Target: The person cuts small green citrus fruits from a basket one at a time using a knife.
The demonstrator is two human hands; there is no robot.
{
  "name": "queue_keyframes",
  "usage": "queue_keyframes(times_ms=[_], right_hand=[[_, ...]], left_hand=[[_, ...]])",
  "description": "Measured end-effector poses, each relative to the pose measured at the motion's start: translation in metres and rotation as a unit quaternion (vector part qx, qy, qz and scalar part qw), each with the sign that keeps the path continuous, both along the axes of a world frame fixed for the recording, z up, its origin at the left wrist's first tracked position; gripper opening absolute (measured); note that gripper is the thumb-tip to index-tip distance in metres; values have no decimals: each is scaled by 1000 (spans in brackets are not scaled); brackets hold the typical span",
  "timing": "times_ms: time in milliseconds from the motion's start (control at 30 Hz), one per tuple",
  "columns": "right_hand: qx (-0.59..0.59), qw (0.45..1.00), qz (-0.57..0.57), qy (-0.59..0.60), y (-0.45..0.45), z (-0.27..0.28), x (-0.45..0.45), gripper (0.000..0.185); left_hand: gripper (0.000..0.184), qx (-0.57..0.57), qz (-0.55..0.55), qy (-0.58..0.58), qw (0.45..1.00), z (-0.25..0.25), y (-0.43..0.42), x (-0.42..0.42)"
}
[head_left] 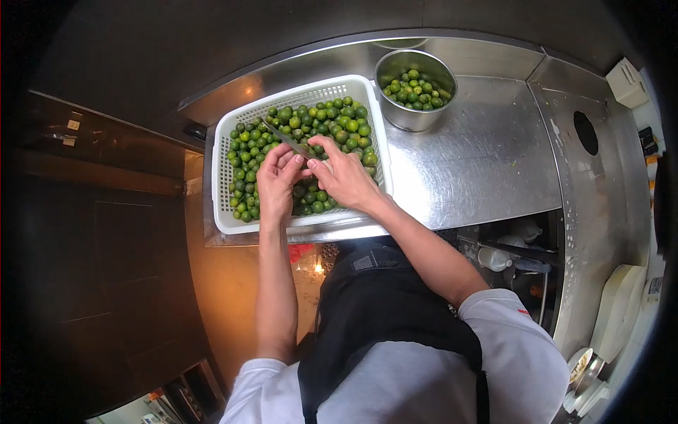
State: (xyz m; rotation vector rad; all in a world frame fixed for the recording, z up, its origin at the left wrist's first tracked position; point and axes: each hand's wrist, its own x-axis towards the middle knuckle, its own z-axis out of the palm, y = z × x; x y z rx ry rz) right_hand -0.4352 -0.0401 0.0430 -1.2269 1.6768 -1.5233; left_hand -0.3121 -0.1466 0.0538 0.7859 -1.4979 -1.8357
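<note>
Gripping a slim grey metal knife (284, 136) in our right hand (351, 181), presumably for control, above round green fruits (342, 136), we cannot tell whether our left hand (277, 180) grips anything.

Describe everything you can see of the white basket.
The white basket is rectangular with rounded corners, a smooth, broad rim and perforated walls, plastic by its look. It sits upright on the metal counter and holds many small green fruits. The metal pot stands close by its far right corner. The left hand and right hand are over it; contact with its near rim cannot be judged.
</note>
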Motion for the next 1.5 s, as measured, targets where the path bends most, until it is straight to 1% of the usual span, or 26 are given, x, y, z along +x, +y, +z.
queue_keyframes(times_ms=[67, 167, 267, 433, 567, 667, 700, 800, 833, 933, 967, 1067, 1200, 1500], right_hand=[[-11, 1000, 4, 23, 0, -2, 1, 39], [12, 998, 28, 62, 5, 5, 0, 37], [4, 998, 34, 57, 5, 3, 2, 35], [0, 994, 0, 108, 6, 6, 3, 32], [-17, 986, -38, 162, 5, 3, 7, 31], [44, 990, -132, -9, -2, 8, -11, 33], [19, 992, -124, -19, -6, 1, -14, 41], [44, 996, -76, 8, -3, -2, 2, 53], [40, 996, -47, 66, -3, -2, 1, 62], [87, 990, 6, 112, 3, 5, 3, 59], [78, 989, 14, 125, 3, 3, 4, 59], [77, 988, 33, 132, 8, 5, 4, 58], [70, 989, 43, 125, 9, 6, 4, 56], [69, 990, 62, 102, 6, 4, 3, 51]], left_hand=[[28, -4, 22, 4, 1000, -6, 2, 4], [29, -14, 35, 11, 999, -12, 4, 9], [30, -34, 39, -2, 999, -13, 5, 10], [30, -72, 38, -28, 996, -14, 9, 10], [30, -63, 45, -16, 997, -11, 14, 8], [31, -32, 44, 21, 998, -11, 22, 7], [32, -13, 49, 39, 998, -13, 24, 7], [33, 16, 69, 65, 995, -18, 21, 9], [32, 17, 77, 71, 994, -18, 20, 10], [31, 42, 106, 96, 989, -21, 17, 13], [31, 54, 113, 105, 987, -22, 16, 13], [29, 41, 142, 106, 983, -30, 10, 17], [24, 43, 150, 119, 981, -32, 11, 17], [22, 34, 181, 120, 975, -31, 11, 16]])
